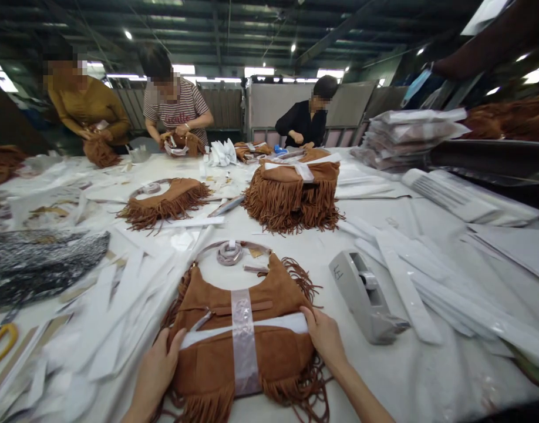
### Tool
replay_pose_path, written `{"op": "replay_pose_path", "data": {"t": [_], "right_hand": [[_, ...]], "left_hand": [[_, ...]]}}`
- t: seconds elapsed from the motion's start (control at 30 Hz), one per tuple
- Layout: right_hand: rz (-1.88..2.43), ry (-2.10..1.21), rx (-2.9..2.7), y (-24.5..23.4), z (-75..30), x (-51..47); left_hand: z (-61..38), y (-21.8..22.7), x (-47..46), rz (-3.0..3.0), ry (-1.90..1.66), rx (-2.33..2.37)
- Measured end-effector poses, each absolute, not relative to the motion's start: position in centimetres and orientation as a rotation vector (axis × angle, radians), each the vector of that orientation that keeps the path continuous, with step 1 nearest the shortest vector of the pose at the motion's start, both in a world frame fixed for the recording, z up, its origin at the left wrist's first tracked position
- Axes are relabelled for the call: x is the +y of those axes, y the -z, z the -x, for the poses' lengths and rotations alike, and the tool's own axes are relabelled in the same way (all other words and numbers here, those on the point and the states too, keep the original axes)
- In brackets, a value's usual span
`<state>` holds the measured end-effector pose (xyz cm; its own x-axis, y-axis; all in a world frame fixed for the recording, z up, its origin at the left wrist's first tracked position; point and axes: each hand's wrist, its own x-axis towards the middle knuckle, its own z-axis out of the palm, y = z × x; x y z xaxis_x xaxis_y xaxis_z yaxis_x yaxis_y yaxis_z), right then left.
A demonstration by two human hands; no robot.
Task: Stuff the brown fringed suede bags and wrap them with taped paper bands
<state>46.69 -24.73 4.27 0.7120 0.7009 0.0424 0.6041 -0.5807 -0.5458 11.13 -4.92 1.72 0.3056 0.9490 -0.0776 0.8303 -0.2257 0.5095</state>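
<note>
A brown suede handbag (pixel 287 357) with long fringe lies flat on the table in front of me. My left hand (pixel 155 370) grips its left edge, thumb on top. At the opposite edge, my right hand (pixel 326 336) holds the bag with fingers over the front. Across the bag runs a white strip (pixel 280 322), crossed by an upright translucent band (pixel 242 358) around the middle. A wrapped, coiled strap (pixel 229 253) rests inside the handle loop. The undersides of both hands' grips are hidden.
Right of the bag stands a grey tape dispenser (pixel 361 299), beside white strips (pixel 406 294). Stacked fringed bags (pixel 291 197) and a single bag (pixel 166 202) lie beyond. Yellow-handled scissors (pixel 5 341) are at far left. Several co-workers (pixel 177 111) work across the table.
</note>
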Motion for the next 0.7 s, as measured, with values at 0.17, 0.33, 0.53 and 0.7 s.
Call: {"op": "replay_pose_path", "data": {"t": [0.17,0.33,0.53,0.7], "right_hand": [[2.301,-0.145,-0.766,-8.3,-44.4,-27.4],[1.851,-1.054,-0.271,-8.6,-35.4,-31.5],[1.151,-1.299,0.17,-6.4,-27.6,-29.5],[0.875,-1.107,0.231,-7.9,-27.9,-26.6]], "left_hand": [[-9.9,-4.1,-6.8,-1.882,-0.392,1.522],[-10.4,-6.1,-8.8,-1.55,-0.449,1.395],[-12.0,-8.4,-9.8,-1.249,-0.599,1.249],[-10.3,-8.5,-11.3,-1.174,-0.432,1.157]]}}
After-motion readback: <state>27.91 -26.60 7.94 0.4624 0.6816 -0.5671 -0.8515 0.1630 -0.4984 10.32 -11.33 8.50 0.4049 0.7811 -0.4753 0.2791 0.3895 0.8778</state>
